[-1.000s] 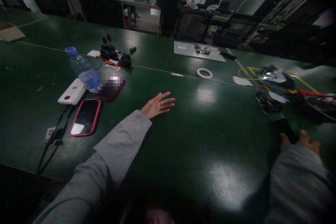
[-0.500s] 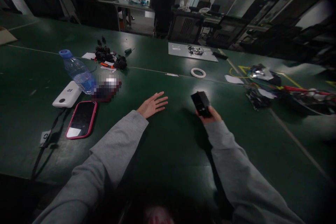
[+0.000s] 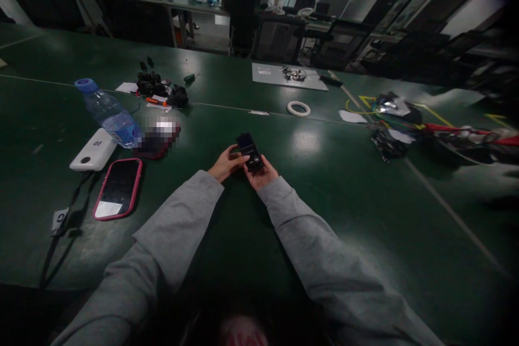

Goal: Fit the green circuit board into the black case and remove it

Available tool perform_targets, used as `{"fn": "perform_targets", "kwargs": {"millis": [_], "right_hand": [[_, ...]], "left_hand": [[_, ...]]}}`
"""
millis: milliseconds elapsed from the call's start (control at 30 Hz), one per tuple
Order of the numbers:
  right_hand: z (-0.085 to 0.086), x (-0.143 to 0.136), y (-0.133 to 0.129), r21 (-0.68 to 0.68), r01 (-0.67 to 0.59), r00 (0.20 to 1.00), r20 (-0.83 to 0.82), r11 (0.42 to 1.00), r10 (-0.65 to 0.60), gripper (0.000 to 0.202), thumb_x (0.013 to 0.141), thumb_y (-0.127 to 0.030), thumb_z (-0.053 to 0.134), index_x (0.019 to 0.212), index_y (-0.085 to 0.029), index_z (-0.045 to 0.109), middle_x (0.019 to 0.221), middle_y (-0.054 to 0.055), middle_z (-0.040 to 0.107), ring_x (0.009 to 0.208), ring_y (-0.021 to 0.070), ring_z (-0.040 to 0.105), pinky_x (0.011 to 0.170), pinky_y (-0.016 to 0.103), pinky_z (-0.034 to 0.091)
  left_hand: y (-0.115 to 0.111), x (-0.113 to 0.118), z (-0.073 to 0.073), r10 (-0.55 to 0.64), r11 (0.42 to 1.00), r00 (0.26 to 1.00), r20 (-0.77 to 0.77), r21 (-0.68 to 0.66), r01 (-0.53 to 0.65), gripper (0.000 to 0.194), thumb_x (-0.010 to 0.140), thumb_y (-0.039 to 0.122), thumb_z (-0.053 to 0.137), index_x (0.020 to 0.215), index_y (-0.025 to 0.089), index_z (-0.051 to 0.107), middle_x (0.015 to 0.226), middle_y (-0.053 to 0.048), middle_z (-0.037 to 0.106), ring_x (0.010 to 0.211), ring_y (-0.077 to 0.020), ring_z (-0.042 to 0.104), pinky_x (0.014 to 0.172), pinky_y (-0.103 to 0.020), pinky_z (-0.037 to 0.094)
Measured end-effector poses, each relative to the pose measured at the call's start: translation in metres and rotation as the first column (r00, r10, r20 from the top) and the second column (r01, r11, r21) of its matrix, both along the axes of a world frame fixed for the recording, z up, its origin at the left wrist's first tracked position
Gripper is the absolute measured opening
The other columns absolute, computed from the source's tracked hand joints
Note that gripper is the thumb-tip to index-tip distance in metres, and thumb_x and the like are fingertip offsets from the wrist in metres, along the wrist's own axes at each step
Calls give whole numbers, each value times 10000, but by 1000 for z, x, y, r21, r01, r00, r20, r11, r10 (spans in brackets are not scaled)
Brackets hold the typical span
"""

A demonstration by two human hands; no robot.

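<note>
A small black box (image 3: 248, 147) with pale print on its face is held just above the green table, between my two hands. My right hand (image 3: 261, 174) cradles its lower end from the right, fingers underneath. From the left, my left hand (image 3: 227, 164) grips its side, with the thumb laid across the printed face. What lies on the underside of the box is hidden. Left of my hands, a phone in a pink case (image 3: 119, 188) rests on the table, near a white power bank (image 3: 93, 150) with a black cable.
A tilted plastic bottle (image 3: 108, 113) and a dark red item (image 3: 158, 143) are at the left. Farther back are black parts (image 3: 156, 86), a green screwdriver (image 3: 190, 78), a white tape ring (image 3: 299, 108) and a grey board (image 3: 271, 77). Tangled wires (image 3: 441, 135) lie right. People are beyond.
My right hand has brought the black box left to my left hand. The left hand, spread before, has closed on the box. The view has shifted slightly.
</note>
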State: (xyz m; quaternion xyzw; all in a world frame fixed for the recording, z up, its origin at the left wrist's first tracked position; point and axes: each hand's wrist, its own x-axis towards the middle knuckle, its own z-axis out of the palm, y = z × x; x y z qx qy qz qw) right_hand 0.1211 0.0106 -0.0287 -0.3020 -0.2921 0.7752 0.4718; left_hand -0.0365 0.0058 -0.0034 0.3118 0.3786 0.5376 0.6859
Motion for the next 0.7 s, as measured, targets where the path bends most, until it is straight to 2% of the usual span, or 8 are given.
{"fn": "perform_targets", "kwargs": {"millis": [133,233,333,400,533,633,700], "right_hand": [[5,-3,-3,-64,-101,995,17,993,102,517,694,-653,724,989,-237,641,988,39,678,960,212,657,960,446,544],[10,-8,-8,-17,-153,988,33,988,153,622,671,-640,753,1085,-199,609,1033,71,666,977,203,657,978,394,529],[8,-15,-14,118,-92,992,97,989,80,616,661,-504,819,1126,-225,528,1090,48,636,1001,196,648,950,405,536],[5,-18,-17,199,-40,983,181,979,4,636,638,-467,842,1122,-232,501,1129,40,612,1028,196,632,950,417,534],[0,-19,-17,359,37,923,344,933,-170,687,637,-456,842,1181,-212,501,1214,68,571,1157,201,558,1084,408,432],[2,-17,-14,384,57,911,357,922,-205,740,636,-458,840,1239,-213,487,1229,78,568,1161,201,553,1092,399,417],[4,-16,-12,378,80,910,350,922,-223,689,646,-477,827,1202,-207,522,1218,80,578,1153,204,558,1080,393,425]], "left_hand": [[1,-7,-1,19,998,998,-66,53,-16,679,578,276,867,1158,198,523,892,-9,641,731,-121,611,689,-289,481],[3,-16,-1,24,994,991,-134,105,-10,688,560,298,872,1152,197,536,861,-1,632,747,-133,612,684,-285,478],[5,-23,-1,11,992,985,-175,127,11,682,560,310,868,1149,198,543,849,4,631,738,-135,610,691,-290,480],[6,-26,0,3,991,986,-167,135,20,654,577,314,857,1142,190,551,878,-8,642,776,-141,621,740,-300,485],[7,-32,1,-23,989,982,-189,136,50,657,582,307,854,1153,178,554,927,-29,654,862,-162,636,831,-328,478],[7,-36,1,-63,985,964,-257,141,101,684,578,295,859,1175,180,544,960,-43,657,905,-180,641,869,-359,473],[7,-38,0,-84,980,955,-284,148,130,686,578,294,860,1176,180,542,978,-50,660,925,-187,642,890,-377,468]]}}
